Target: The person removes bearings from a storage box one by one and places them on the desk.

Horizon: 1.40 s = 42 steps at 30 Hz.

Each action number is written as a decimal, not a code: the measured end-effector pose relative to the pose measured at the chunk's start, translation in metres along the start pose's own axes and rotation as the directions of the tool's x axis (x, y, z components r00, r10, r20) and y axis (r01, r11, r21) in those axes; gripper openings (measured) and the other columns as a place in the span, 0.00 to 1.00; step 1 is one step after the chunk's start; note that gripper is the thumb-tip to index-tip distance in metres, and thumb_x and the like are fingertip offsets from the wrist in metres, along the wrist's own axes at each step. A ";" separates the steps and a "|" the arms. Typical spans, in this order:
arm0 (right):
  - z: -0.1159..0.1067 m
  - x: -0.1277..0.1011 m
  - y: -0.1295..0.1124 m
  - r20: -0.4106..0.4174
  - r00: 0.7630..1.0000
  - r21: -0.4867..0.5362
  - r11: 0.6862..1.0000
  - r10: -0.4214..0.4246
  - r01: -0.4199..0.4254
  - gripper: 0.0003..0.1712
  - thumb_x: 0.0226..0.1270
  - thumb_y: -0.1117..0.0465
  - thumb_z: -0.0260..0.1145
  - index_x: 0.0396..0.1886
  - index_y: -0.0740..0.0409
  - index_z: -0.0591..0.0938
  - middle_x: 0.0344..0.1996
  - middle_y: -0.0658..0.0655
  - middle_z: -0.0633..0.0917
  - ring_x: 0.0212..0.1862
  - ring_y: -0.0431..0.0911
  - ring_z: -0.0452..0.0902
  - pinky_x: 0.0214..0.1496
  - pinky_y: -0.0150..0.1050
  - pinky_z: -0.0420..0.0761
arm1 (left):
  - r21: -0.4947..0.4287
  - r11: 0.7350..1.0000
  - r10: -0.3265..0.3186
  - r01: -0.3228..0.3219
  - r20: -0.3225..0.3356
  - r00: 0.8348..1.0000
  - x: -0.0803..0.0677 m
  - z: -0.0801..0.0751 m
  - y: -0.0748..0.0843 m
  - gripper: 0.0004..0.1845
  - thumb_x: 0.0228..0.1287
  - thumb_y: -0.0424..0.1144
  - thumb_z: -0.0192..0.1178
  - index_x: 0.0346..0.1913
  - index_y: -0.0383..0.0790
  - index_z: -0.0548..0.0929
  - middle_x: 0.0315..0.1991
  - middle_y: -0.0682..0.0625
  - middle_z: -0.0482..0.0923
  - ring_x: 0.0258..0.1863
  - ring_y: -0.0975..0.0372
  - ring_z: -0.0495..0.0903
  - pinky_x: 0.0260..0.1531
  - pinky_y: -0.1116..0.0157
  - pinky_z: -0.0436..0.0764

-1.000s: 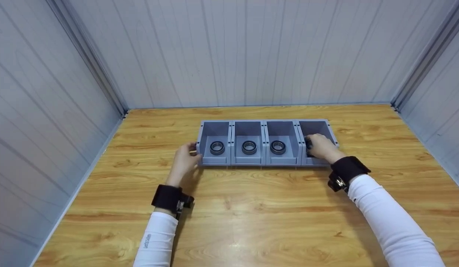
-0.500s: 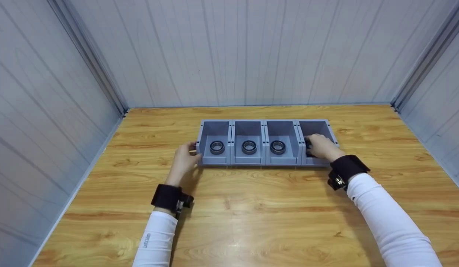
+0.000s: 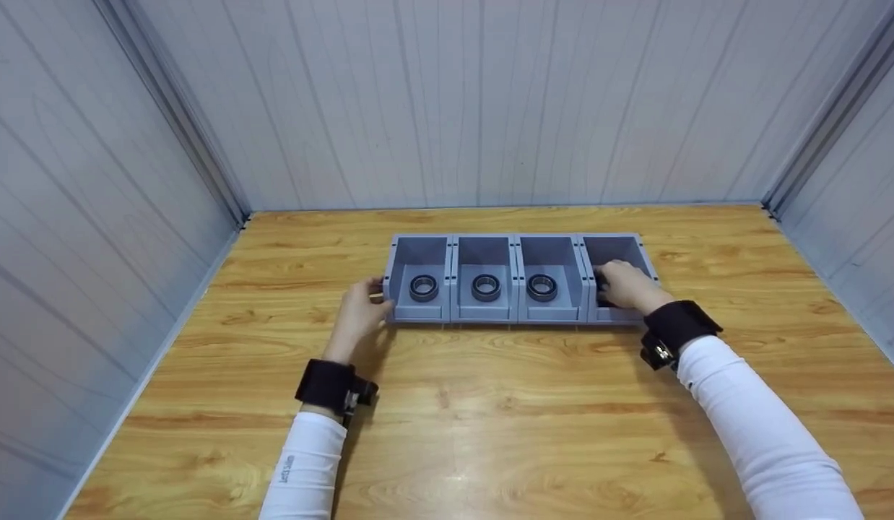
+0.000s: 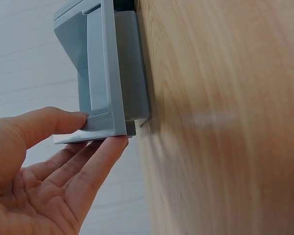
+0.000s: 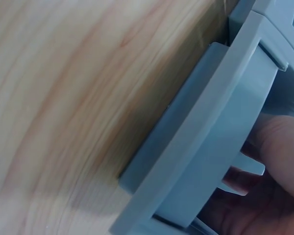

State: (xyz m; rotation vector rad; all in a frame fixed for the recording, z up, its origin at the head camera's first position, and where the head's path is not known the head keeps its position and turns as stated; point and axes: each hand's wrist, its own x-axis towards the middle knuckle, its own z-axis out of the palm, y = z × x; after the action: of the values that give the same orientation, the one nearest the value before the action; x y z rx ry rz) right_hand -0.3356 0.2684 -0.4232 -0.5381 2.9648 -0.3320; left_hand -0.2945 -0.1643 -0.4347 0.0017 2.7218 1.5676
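Four grey open-front bins stand joined in a row on the table. My left hand (image 3: 357, 315) grips the side wall of the leftmost bin (image 3: 418, 314), thumb on its front corner and fingers along the outside, as the left wrist view shows. A black-sealed ball bearing (image 3: 423, 288) lies in that bin; another bearing (image 3: 485, 287) and a third bearing (image 3: 541, 287) lie in the two middle bins. Inside the rightmost bin (image 3: 612, 249) my right hand (image 3: 626, 284) reaches down, fingers curled on a dark bearing (image 3: 601, 295), mostly hidden. In the right wrist view, the front lip (image 5: 220, 137) covers the fingertips.
The wood-grain table (image 3: 476, 412) extends in front of the bins and to both sides. Pale panel walls (image 3: 447, 108) enclose it at the back, left and right. Each wrist wears a black camera strap (image 3: 682, 328).
The right hand has shifted slightly within the rightmost bin, and less of the dark bearing shows at its fingertips. The left hand, bins and other bearings stay in place.
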 end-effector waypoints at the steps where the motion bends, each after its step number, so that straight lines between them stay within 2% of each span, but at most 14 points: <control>1: 0.000 0.000 0.000 0.001 1.000 0.000 1.000 -0.001 0.001 0.22 0.67 0.73 0.59 0.60 0.77 0.78 0.52 0.80 0.83 0.57 0.74 0.78 0.61 0.68 0.79 | 0.000 1.000 0.000 0.000 0.003 1.000 0.000 0.000 0.000 0.27 0.65 0.22 0.55 0.68 0.19 0.69 0.63 0.24 0.76 0.63 0.37 0.80 0.67 0.50 0.81; 6: -0.001 -0.001 0.002 0.003 1.000 -0.005 1.000 -0.017 0.017 0.22 0.66 0.73 0.59 0.59 0.77 0.79 0.50 0.79 0.83 0.55 0.74 0.79 0.59 0.69 0.81 | 0.007 1.000 0.001 -0.001 0.011 1.000 0.000 0.000 -0.001 0.27 0.66 0.22 0.56 0.68 0.19 0.69 0.64 0.24 0.76 0.64 0.37 0.79 0.68 0.50 0.80; 13: -0.002 -0.001 0.003 -0.003 1.000 -0.003 1.000 -0.025 0.025 0.15 0.66 0.70 0.62 0.50 0.74 0.82 0.46 0.78 0.84 0.52 0.73 0.80 0.54 0.67 0.82 | 0.009 1.000 -0.002 0.002 0.017 1.000 0.000 -0.001 0.000 0.28 0.66 0.24 0.57 0.68 0.18 0.68 0.64 0.23 0.75 0.66 0.37 0.77 0.68 0.49 0.80; 17: -0.002 -0.002 0.003 -0.011 0.999 0.000 0.999 -0.034 0.034 0.19 0.66 0.69 0.63 0.55 0.74 0.82 0.48 0.78 0.84 0.54 0.73 0.80 0.56 0.67 0.81 | 0.003 1.000 -0.011 0.011 0.019 1.000 0.000 -0.001 0.000 0.28 0.66 0.23 0.57 0.68 0.18 0.68 0.65 0.24 0.75 0.66 0.38 0.77 0.69 0.50 0.79; 24: -0.007 -0.007 0.000 -0.012 1.000 0.032 0.999 -0.022 0.022 0.26 0.65 0.70 0.63 0.62 0.77 0.77 0.56 0.79 0.82 0.61 0.73 0.77 0.65 0.66 0.79 | -0.004 1.000 -0.001 0.001 0.013 1.000 0.000 0.001 -0.001 0.28 0.66 0.23 0.57 0.68 0.18 0.69 0.64 0.24 0.75 0.66 0.38 0.77 0.69 0.49 0.79; 36: -0.013 -0.005 -0.002 0.013 1.000 0.040 0.999 -0.026 0.026 0.26 0.66 0.70 0.65 0.62 0.79 0.76 0.58 0.79 0.81 0.62 0.73 0.76 0.68 0.65 0.77 | -0.038 0.999 -0.016 0.016 0.016 1.000 0.000 -0.001 0.000 0.28 0.66 0.22 0.56 0.69 0.20 0.68 0.65 0.25 0.75 0.66 0.38 0.77 0.70 0.50 0.79; 42: -0.015 -0.007 -0.002 0.015 0.999 0.050 0.998 -0.037 0.036 0.26 0.67 0.69 0.64 0.62 0.80 0.77 0.58 0.79 0.81 0.63 0.73 0.75 0.69 0.65 0.76 | 0.000 1.000 -0.009 0.009 0.017 1.000 0.001 -0.001 -0.001 0.28 0.66 0.23 0.55 0.69 0.19 0.68 0.64 0.24 0.76 0.65 0.38 0.79 0.68 0.50 0.80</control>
State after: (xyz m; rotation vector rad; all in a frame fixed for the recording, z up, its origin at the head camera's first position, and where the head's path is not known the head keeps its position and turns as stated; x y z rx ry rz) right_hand -0.3312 0.2723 -0.4074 -0.5865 2.9261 -0.4017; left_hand -0.2960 -0.1660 -0.4348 0.0030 2.7053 1.5579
